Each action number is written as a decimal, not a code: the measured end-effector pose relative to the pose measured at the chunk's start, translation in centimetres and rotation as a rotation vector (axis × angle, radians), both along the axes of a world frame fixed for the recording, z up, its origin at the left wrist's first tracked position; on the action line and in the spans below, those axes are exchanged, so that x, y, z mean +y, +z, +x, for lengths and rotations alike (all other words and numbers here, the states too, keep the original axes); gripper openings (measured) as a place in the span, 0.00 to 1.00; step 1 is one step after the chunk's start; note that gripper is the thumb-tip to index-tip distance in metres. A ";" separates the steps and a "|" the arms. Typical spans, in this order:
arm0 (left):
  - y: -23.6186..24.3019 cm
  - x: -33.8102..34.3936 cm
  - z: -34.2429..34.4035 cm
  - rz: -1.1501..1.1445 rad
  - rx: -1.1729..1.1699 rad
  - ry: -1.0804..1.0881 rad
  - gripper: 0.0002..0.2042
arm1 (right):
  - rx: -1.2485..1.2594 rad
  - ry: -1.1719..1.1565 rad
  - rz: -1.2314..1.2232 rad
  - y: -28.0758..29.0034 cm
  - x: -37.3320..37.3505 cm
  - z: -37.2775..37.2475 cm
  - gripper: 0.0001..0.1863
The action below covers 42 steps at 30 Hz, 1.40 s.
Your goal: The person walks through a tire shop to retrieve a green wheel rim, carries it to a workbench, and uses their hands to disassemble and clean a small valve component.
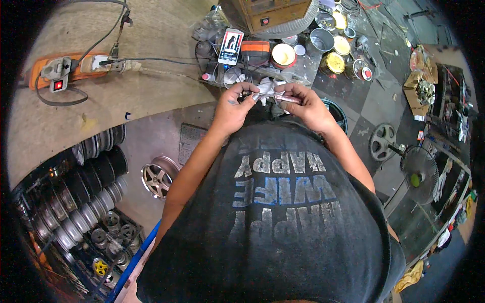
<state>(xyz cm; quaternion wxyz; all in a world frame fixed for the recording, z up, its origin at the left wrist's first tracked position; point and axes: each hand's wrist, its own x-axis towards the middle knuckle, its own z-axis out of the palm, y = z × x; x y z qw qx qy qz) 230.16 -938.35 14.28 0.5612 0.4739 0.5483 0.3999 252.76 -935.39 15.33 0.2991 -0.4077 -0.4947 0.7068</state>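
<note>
In front of my chest, both hands hold one slim, pen-like tool (287, 98) lying roughly level. Its right part looks reddish and metallic, and its thin middle shows between my fingers; the exact kind is too small to tell. My left hand (234, 110) is closed in a pinch at the left end, with something dark by its fingertips. Around the thicker right part, the fingers and thumb of my right hand (312, 108) are closed. Just behind the tool is a crumpled white cloth or paper (266, 87).
Beyond my hands, a cluttered bench carries a lit phone (231, 47), an orange-and-black box (255, 51), an open can of pale paint (284, 54) and a metal cup (322, 39). Wheel rims (96, 209) are stacked at left; a fan (419, 174) stands at right.
</note>
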 end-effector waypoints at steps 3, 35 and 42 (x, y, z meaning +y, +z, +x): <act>0.0 0.0 0.0 -0.002 0.025 -0.009 0.05 | -0.148 0.219 -0.137 0.1 0.7 0.8 0.16; 1.4 0.3 1.3 -0.107 0.000 -0.035 0.05 | -0.288 -0.011 0.244 -0.1 0.4 -1.2 0.13; 0.7 0.4 1.0 -0.145 -0.065 0.017 0.05 | -0.388 -0.030 0.258 -0.3 0.4 -1.2 0.13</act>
